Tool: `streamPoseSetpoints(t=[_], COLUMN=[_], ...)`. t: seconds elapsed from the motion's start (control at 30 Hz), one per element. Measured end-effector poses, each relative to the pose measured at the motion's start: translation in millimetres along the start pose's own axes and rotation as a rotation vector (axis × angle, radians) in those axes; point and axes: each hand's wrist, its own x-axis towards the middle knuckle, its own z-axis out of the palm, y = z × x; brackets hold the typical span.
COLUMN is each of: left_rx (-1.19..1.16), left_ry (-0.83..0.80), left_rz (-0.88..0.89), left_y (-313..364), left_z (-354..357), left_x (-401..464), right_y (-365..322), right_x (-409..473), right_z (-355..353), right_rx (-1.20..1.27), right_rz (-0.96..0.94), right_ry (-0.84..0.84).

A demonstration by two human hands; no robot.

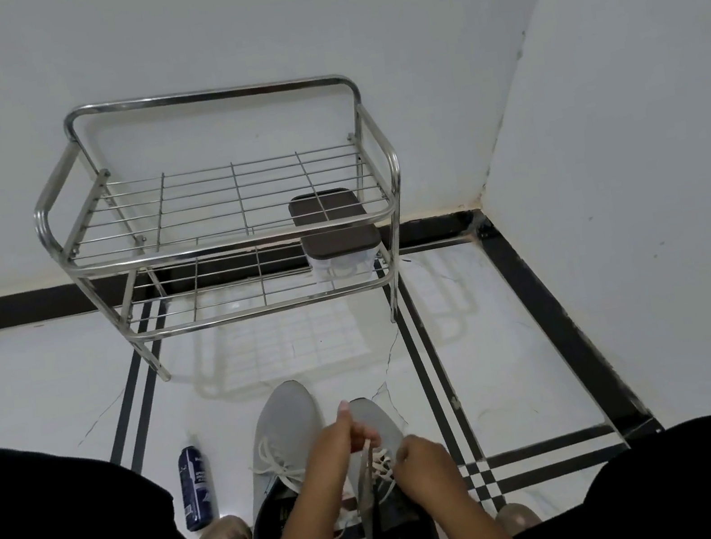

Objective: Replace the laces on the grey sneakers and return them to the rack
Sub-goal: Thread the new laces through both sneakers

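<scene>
1. Sneakers on the floor between the person's knees, toes pointing away: the left sneaker (284, 429) lies just outboard of the left hand, the right sneaker (372, 418) sits under both hands.
2. Left hand (343, 437) is pinched closed on a lace (366, 450) end, drawing it up and forward off the right sneaker's eyelets.
3. Right hand (417, 453) is curled closed at the sneaker's right side, just beside the lacing; it seems to grip the other lace end, but its fingers hide the contact.
4. Step in hand, by my reading: lacing or tightening the right sneaker. The left one already shows pale laces crossed and loosely tied, so the job looks well along.
5. Next move calls for even tension on both ends, then a knot, then carrying the pair ahead to the rack (225, 244), which stands well beyond the hands by the wall.
6. Rack holds only a dark-lidded box (331, 221) on its lower shelf, ahead and slightly right of the hands.
7. Writing: a blue can (194, 488) lies left of the left hand with white print, too blurred to read. The left sneaker's insole mark is unreadable too.
</scene>
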Motion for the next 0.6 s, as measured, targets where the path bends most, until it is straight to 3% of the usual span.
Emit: streamPoseSetpoints(t=[0.13, 0.23, 0.43, 0.5, 0.6], left_rx=[-0.07, -0.127, -0.333, -0.395, -0.383], left_ry=[0.032, 0.017, 0.1, 0.205, 0.306], left_rz=[0.053, 0.064, 0.061, 0.005, -0.144], left_y=[22, 28, 18, 14, 8], left_z=[-13, -13, -19, -25, -29], left_x=[-14, -20, -25, -25, -16], right_y=[-21, -27, -18, -7, 6], right_x=[-9, -19, -27, -21, 0], right_z=[-23, -26, -51, -69, -80], right_rx=[0.621, 0.797, 0.665, 0.448, 0.072], right_rz=[0.017, -0.02, -0.026, 0.017, 0.129], right_ry=[-0.219, -0.317, -0.322, -0.281, -0.082])
